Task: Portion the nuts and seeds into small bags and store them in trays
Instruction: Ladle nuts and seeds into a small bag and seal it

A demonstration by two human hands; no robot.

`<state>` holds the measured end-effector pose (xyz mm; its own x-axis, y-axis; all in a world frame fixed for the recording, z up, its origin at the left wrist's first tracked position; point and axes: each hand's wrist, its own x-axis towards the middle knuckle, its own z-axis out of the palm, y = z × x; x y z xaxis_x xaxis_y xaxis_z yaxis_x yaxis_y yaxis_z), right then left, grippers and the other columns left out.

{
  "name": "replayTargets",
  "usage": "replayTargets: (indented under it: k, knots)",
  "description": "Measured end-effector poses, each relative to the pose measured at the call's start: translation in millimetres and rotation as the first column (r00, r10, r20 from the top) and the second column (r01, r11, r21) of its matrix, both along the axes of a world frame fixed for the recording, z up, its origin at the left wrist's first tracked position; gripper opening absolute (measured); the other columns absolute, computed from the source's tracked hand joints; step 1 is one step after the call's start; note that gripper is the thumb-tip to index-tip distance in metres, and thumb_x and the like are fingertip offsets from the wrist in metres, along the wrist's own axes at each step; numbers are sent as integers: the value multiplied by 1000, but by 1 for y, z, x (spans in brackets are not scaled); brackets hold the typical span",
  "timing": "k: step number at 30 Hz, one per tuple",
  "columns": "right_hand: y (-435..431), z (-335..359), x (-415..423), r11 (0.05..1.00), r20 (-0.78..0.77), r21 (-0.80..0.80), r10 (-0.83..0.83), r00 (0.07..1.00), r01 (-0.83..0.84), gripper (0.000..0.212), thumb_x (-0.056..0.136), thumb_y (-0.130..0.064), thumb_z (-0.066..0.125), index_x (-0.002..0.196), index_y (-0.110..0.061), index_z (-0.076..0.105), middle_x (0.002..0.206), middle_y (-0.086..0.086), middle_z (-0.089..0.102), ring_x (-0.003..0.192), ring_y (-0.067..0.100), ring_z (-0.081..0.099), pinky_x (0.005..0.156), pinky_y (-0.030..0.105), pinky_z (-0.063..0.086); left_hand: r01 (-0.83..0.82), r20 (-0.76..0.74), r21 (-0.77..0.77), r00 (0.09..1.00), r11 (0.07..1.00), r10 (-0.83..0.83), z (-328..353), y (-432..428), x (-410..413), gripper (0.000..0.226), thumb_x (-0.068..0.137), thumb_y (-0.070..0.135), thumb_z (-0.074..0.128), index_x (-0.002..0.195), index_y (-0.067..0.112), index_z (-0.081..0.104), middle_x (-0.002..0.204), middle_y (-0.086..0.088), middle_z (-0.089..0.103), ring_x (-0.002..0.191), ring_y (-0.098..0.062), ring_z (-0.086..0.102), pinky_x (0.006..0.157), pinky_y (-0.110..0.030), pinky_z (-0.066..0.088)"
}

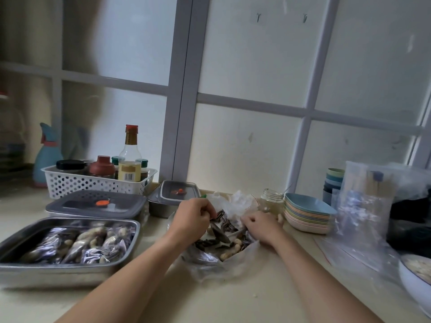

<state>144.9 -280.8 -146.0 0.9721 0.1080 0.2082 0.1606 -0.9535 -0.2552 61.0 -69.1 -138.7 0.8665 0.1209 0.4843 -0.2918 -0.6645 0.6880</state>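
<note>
Nearest, both forearms reach in over the pale counter (256,299) to a crumpled clear plastic bag (210,264) lying open on it; striped sunflower seeds (229,226) and shelled-looking pale peanuts (233,249) are heaped loose inside. The left hand (193,216) has its fingers drawn together, pinching a few seeds at the heap's far edge; the right hand (262,226) is curled knuckles-up at the bag's right side, but whether it grips plastic or nuts I cannot tell.

The mix should handle as light, dry and loose; seeds slip and scatter, so small pinches or a cupped scoop suit better than a wide grab. The film is thin and limp — best held by its rim, since it gives no support.

Left of the heap sits an open steel tray (46,276), its floor covered with filled small bags (77,247); those look soft and slidy, best lifted by the twisted top. Behind it stands a lidded tray (95,203); farther back, a white basket (93,183) of bottles. To the right — a stack of dishes (307,215) and a pack of clear bags (363,206).
</note>
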Motion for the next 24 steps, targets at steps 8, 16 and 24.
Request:
replayTargets:
  k: [8,16,24]
  knots:
    - [-1,2,7,997,419,75,-38,907,7,23,96,-20,54,107,-28,73,109,-10,72,106,16,63,111,42,32,-6,19,-1,1000,1000,6,3,-1,-1,38,86,-4,49,80,22,76,81,8,74,54,-4,57,50,-13,44]
    - [1,4,2,951,565,274,-42,824,-140,11,97,-11,58,108,-14,57,89,5,71,83,28,64,65,39,50,1,26,-12,1000,1000,-1,5,-2,-4,35,87,-4,51,82,19,77,77,10,70,58,-1,57,50,-8,39]
    - [-4,3,-1,856,536,510,-236,810,-88,24,98,1,44,116,-15,52,86,11,61,75,30,58,57,35,37,1,22,-7,1000,1000,-1,6,-3,-6,34,88,-4,52,83,19,78,78,10,70,69,-3,62,55,-8,43]
